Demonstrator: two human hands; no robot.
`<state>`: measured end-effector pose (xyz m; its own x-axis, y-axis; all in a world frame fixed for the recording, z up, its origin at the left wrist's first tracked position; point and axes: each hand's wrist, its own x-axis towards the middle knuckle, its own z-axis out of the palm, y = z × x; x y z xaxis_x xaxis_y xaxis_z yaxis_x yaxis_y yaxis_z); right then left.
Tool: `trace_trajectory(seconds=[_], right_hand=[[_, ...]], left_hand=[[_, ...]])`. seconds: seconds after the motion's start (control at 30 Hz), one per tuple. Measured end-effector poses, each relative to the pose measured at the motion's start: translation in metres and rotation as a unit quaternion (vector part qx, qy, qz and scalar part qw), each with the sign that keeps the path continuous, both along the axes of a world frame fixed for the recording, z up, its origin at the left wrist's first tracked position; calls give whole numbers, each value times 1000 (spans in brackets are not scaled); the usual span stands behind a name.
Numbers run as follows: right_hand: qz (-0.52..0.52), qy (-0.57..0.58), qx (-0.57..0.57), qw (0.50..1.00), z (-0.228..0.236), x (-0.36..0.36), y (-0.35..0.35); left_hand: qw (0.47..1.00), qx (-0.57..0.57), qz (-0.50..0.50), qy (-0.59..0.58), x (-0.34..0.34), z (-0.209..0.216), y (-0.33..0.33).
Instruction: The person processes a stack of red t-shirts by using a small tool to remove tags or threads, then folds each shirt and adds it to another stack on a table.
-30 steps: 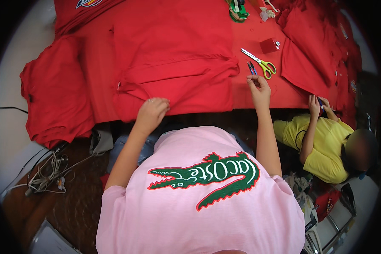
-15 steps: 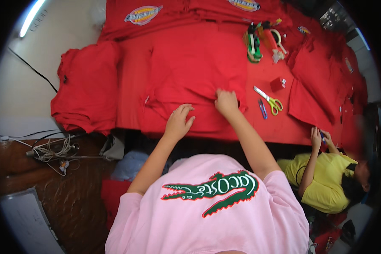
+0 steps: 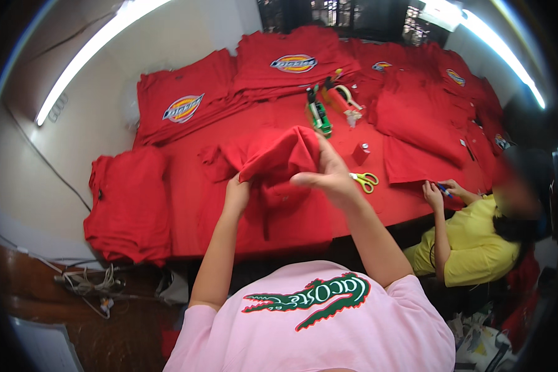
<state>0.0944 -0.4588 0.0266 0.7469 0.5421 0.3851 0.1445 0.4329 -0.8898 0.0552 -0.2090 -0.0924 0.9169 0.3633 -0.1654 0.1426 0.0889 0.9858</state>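
A red shirt [image 3: 276, 152] is lifted off the table, bunched and folded over between my two hands. My left hand [image 3: 237, 193] is closed on its near left edge, with the fingertips partly hidden in the cloth. At its right side, my right hand [image 3: 332, 173] holds the cloth loosely, thumb stretched out in front and fingers partly behind the fabric. Under the raised part, more red cloth [image 3: 304, 223] lies on the table. Just right of my right hand are yellow-handled scissors [image 3: 368, 181], their blades partly hidden.
A red shirt pile [image 3: 127, 208] lies at left; printed red shirts [image 3: 291, 59] line the back. Beyond my hands are a green tape dispenser [image 3: 319, 115] and a red one [image 3: 341, 102]. A small red box [image 3: 361, 153] stands nearby. At right, a person in yellow [image 3: 477, 245] handles red cloth.
Both hands have gone from the flat-lying red shirt to raising it, and it is now bunched above the table. The view has tilted up, showing more of the back wall.
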Motion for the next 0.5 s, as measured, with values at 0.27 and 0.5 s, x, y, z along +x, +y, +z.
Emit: trace_trajectory(seconds=[0.27, 0.5], right_hand=[[-285, -164, -521, 788, -157, 40, -7], [115, 413, -210, 879, -85, 30, -24]], left_hand=[[907, -151, -149, -364, -32, 73, 21], [974, -8, -226, 9, -67, 89, 16]])
